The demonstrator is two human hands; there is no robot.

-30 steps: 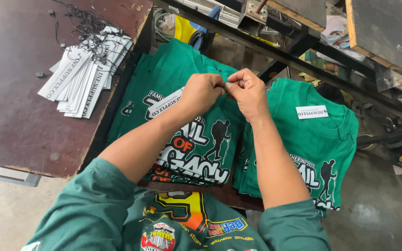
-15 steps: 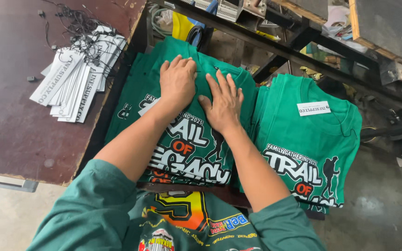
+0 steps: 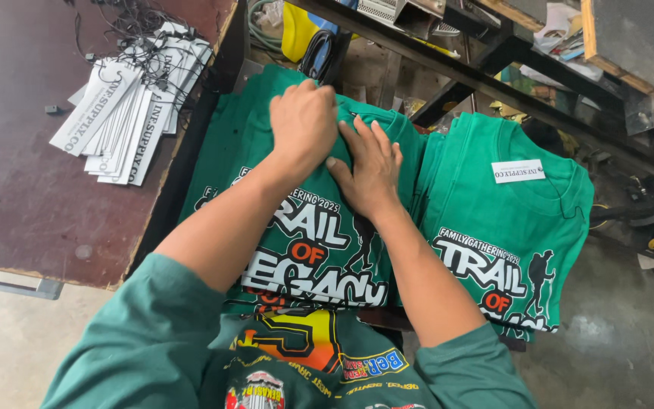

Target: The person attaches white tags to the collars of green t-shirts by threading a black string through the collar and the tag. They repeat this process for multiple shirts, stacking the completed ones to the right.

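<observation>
Left hand (image 3: 303, 121) curled knuckles-up at the collar of the near green T-shirt (image 3: 297, 227); its grip was drawn together, though whether it pinched cloth or a tag I could not tell. Right hand (image 3: 369, 170) lay just at its 4 o'clock, flat on the same shirt, fingers spread and straight, its grip apart and holding nothing. That shirt topped a stack and showed white and orange print across the chest.

At 3 o'clock from the hands, a second green T-shirt (image 3: 505, 227) lay alongside, a small white rectangular label (image 3: 518, 171) at its neck.

At 9 o'clock, on the dark brown worktop (image 3: 17, 189), a fanned heap of long white hang tags (image 3: 126, 121) with black lettering, black strings tangled above them.

At 12 o'clock, a yellow container (image 3: 297, 30) behind a dark metal frame (image 3: 448, 64).
</observation>
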